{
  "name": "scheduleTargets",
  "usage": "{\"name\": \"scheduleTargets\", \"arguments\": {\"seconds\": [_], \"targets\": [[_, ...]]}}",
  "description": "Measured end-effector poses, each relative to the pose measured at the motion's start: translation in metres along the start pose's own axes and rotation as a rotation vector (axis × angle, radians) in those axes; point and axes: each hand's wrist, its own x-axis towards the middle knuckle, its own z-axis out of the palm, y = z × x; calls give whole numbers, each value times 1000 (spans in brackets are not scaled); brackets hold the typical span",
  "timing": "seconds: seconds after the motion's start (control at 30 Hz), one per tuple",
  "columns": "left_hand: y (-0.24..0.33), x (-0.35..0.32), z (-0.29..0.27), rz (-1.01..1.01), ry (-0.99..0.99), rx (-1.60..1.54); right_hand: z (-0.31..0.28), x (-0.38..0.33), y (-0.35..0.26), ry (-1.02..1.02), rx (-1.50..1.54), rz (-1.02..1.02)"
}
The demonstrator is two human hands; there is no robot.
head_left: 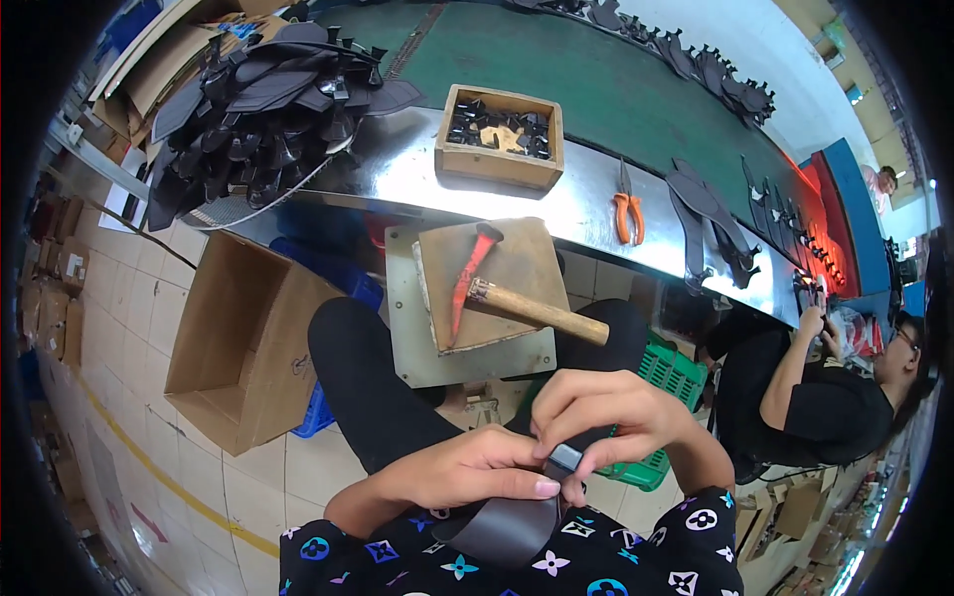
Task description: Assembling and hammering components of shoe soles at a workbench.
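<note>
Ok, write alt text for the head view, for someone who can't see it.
A person's left hand and right hand hold a dark flat piece with a small black part at its end. Ahead, a red hammer lies on a board; beyond, a bench bears a wooden box, orange pliers and a pile of dark pieces.

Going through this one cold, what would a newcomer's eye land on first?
Probably the hammer, its red head and wooden handle bright on the square board at centre. The big heap of dark pieces at upper left also stands out, as do the orange-handled pliers on the metal tabletop right of centre. Below, the left hand and right hand hold a dark flat piece with a black end.
</note>
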Motion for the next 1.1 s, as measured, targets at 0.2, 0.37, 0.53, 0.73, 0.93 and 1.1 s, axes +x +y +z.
{"name": "scheduleTargets", "arguments": {"seconds": [0.2, 0.37, 0.53, 0.73, 0.93, 1.1], "targets": [[0, 2, 12, -26, 38, -141, 44, -6, 17, 253, 452, 102], [-8, 1, 19, -10, 118, -193, 66, -3, 17, 499, 521, 185], [-12, -1, 14, -35, 178, -109, 64, 1, 32, 480, 507, 59], [-15, -6, 16, -40, 228, -96, 68, -1, 37, 431, 575, 28], [-44, 17, 2, 26, 396, 4, 55, -14, 29, 686, -169, 41], [-47, 21, -18, 11, 378, -97, 33, -36, 23, 1038, -865, 60]]}}
